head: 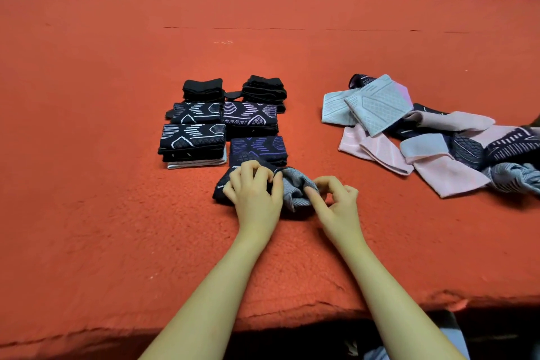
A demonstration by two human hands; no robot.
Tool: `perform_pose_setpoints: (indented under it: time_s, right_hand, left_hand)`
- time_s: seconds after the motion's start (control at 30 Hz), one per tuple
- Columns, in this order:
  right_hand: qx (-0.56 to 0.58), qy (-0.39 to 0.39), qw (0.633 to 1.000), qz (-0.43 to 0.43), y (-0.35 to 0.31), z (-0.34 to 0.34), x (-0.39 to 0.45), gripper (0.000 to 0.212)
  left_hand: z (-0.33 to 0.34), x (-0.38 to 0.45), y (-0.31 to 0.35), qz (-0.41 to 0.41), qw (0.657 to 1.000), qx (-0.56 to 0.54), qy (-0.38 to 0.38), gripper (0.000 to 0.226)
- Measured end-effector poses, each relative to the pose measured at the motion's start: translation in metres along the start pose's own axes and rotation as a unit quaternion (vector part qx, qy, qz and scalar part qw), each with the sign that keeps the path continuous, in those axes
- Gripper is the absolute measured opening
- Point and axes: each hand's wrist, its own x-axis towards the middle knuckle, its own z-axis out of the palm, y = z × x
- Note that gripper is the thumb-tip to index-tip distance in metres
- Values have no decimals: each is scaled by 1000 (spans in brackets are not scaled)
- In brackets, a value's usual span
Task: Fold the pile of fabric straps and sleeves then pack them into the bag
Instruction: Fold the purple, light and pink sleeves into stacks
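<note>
Knit fabric, dark navy outside with a grey inside, is being folded near the front edge of the orange felt counter (117, 155). This sleeve (292, 184) is lying bunched just in front of the folded stacks (222, 126), touching the nearest purple-patterned one. Left hand (254, 193) is resting on the dark half, fingers (248, 169) curled and gripping the cloth near its upper edge. Right hand (336, 199) is sitting at the grey end, thumb and forefinger pinching the grey edge; the other fingers are curling loosely and holding nothing.

Unfolded pile (423, 137) of pink, grey and navy sleeves is waiting well apart on the right side of the counter. Black folded straps (203, 89) are sitting at the back of the stacks. No bag is showing in view.

Handling judgement: the sleeve is looking light, soft and stretchy, not fragile, likely clinging a bit to the felt. It is going to sag and bunch if lifted from one point, so taking hold at two corners or both ends of an edge is looking best, then flattening with a palm before doubling over. Folding is partly done; packing is not yet started.
</note>
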Motion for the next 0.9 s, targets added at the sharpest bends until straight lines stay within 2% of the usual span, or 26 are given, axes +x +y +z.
perform_pose_setpoints:
  time_s: [0.17, 0.23, 0.37, 0.43, 0.53, 0.63, 0.73, 0.9]
  right_hand:
    - [-51, 123, 991, -1, -3, 3, -1, 19]
    - [-76, 141, 987, 8, -8, 6, 1, 21]
    - [-99, 84, 991, 40, -12, 8, -2, 22]
    - [-73, 52, 995, 46, -14, 6, -6, 23]
    - [11, 47, 996, 73, -20, -3, -6, 8]
    - [117, 31, 990, 71, -30, -13, -2, 19]
    - [147, 16, 987, 65, -39, -15, 3, 27]
    - [160, 25, 984, 71, -44, -14, 11, 16]
  left_hand:
    - [-8, 7, 2, 49, 997, 53, 19, 28]
    - [-11, 9, 6, 60, 997, 50, 22, 27]
    - [-13, 13, 11, 45, 999, 28, 9, 31]
    - [-13, 16, 11, 51, 998, 32, 11, 31]
    - [-14, 19, 13, 58, 998, 33, 21, 30]
    - [-18, 22, 14, 62, 997, 34, 37, 30]
    - [-21, 26, 11, 50, 997, 37, 37, 33]
    - [-28, 23, 11, 41, 998, -38, -40, 45]
